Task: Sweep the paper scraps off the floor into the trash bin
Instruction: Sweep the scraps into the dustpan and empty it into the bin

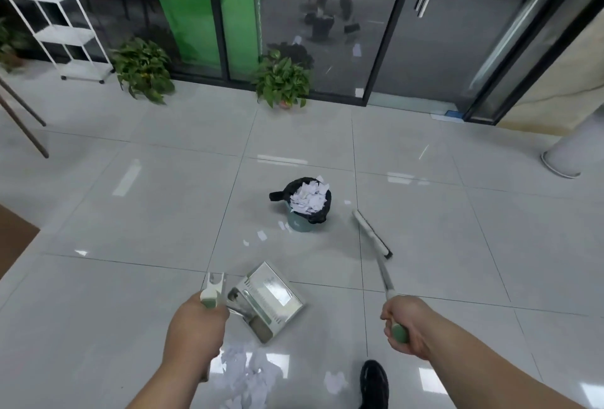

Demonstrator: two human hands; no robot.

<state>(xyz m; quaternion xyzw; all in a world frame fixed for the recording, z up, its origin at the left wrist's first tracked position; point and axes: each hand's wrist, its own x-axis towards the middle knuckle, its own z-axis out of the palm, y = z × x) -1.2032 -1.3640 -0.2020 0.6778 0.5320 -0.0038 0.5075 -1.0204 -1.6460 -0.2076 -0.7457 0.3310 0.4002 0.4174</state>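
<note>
A black shoe point(374, 382) stands on the glossy grey tiled floor point(457, 245). Just left of it, between the forearms, lies a pile of white paper scraps point(245, 372). The left hand point(196, 327) has its fingers wrapped round the pale green-and-white handle of a silvery metal dustpan point(271, 297), whose pan is tilted just beyond the pile. The right hand point(405, 323) is clenched on the green end of a long-handled broom point(372, 233), whose white head rests on the tiles to the right of the bin. Farther out stands a small teal round trash bin point(299, 224) with a black liner, heaped with white scraps. A few loose scraps point(261, 235) lie just left of it. At the back, 2 leafy potted plants point(282, 82) stand before dark glass doors point(327, 16), near a white wire shelf rack point(55, 16).
</note>
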